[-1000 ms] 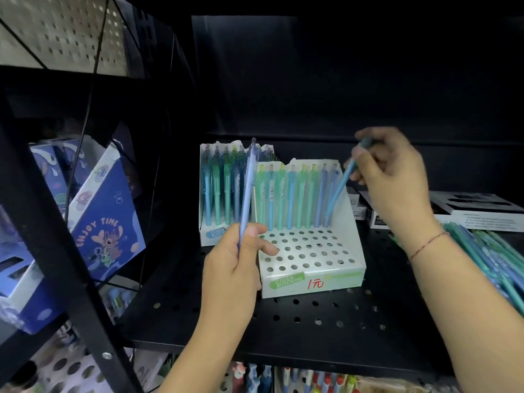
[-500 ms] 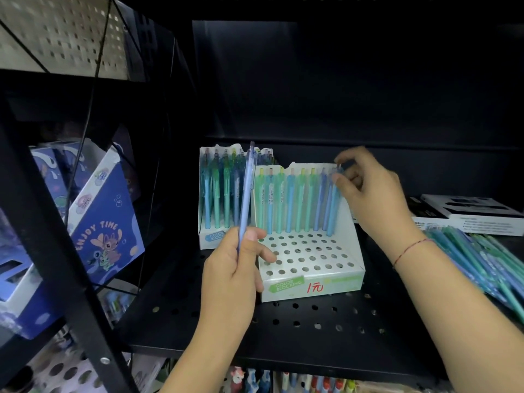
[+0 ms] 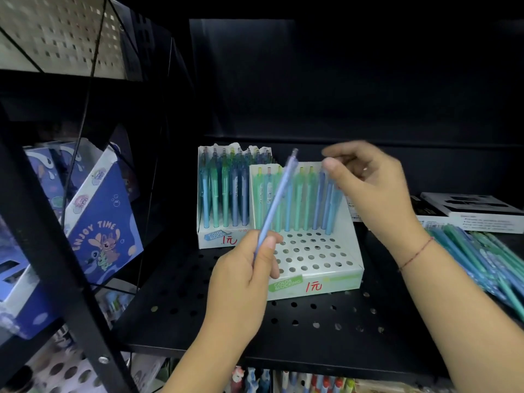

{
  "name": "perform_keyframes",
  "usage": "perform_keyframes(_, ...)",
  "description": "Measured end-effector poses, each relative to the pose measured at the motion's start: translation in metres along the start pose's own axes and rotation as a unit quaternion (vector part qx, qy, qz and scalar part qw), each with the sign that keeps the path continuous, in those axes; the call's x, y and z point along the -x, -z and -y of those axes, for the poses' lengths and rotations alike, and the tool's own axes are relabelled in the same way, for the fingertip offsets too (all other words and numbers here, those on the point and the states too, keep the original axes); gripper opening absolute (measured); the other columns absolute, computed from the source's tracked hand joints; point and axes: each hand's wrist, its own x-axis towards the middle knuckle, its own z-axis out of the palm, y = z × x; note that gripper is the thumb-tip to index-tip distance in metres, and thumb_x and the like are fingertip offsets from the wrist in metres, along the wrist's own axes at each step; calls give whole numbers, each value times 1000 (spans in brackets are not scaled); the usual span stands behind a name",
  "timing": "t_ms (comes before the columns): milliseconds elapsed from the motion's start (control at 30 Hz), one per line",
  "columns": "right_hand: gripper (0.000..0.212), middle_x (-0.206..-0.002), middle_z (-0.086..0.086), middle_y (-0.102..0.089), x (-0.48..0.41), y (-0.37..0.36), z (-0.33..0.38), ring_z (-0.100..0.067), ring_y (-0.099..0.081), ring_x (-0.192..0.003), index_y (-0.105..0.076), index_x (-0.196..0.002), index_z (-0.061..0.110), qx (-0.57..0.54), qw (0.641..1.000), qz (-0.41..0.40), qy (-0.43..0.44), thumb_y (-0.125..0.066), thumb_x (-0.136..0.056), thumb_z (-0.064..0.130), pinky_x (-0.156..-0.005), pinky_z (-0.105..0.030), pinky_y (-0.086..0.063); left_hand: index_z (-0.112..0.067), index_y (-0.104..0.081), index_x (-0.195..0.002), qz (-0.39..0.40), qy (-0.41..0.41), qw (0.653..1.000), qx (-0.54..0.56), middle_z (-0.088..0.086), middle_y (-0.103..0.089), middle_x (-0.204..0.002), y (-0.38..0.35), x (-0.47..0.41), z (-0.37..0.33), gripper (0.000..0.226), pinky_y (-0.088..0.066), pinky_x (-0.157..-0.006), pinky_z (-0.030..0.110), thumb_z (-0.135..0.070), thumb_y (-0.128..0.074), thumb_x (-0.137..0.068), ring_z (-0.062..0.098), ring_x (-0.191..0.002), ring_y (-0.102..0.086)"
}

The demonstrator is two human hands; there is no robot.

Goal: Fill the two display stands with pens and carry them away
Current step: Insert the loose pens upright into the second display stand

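Holding one pale blue pen [image 3: 276, 199] in the left grip [image 3: 243, 279], pinched low on the barrel between thumb and curled fingers, upper end slanting up and right across the front display stand [image 3: 312, 256]. Hovering with the right grip [image 3: 371, 188] above the right end of that stand's back row, fingers loosely bent and apart, blurred, apparently released and carrying nothing.

Only the back row of the front display stand filled; rows of bare holes nearer its front edge. Behind it and to its left, close against it, the second display stand [image 3: 215, 236], seemingly full of pens. Well to its right on the black shelf [image 3: 283, 321], the loose pens [image 3: 482, 256] in a heap, with flat boxes [image 3: 467, 211] behind them.

Likely next: seating the held pen in a free hole.
- Could miss the hole and skid over the perforated face if brought in at this slant.
- Could knock the standing row askew with the right wrist, hanging so near the pen tops.
- Could shove the light card stand backward under a hard press, with nothing bracing it.

Far from done; no carrying possible yet.
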Motion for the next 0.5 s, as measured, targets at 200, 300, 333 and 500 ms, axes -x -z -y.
perform_keyframes(200,23,-78,-6,-64,10,-18,13,-9,-56,-60,-71,-96,15,-236,952,178,-78,-61,-84,31,-58,-19,-47,-37,-61,-97,13,-37,995,-89,-12,-57,-68,-3,0,5,39,-49,-61,33,-57,-29,-89,7,-60,-51)
perform_keyframes(300,20,-78,-6,-64,7,-13,12,-8,-55,-60,-68,-96,10,-272,947,147,-82,-56,-87,23,-58,-17,-46,-39,-57,-102,-11,-52,994,-100,-17,-51,-74,-2,0,2,29,-44,-57,29,-56,-37,-88,7,-61,-48)
perform_keyframes(333,18,-78,-5,-64,4,-8,12,-7,-55,-60,-67,-96,10,-272,952,113,-79,-55,-88,21,-58,-17,-46,-40,-52,-105,-22,-50,993,-104,-19,-46,-78,-2,-1,2,27,-43,-59,27,-56,-41,-87,6,-65,-46)
perform_keyframes(500,20,-75,-4,-62,-10,19,-5,-7,-53,-60,-66,-96,24,-34,995,-80,-39,-49,-98,14,-60,-20,-47,-41,-22,-141,2,4,995,-104,-27,-30,-127,-1,-6,8,68,-39,-101,29,-47,-59,-85,-8,-119,-36)
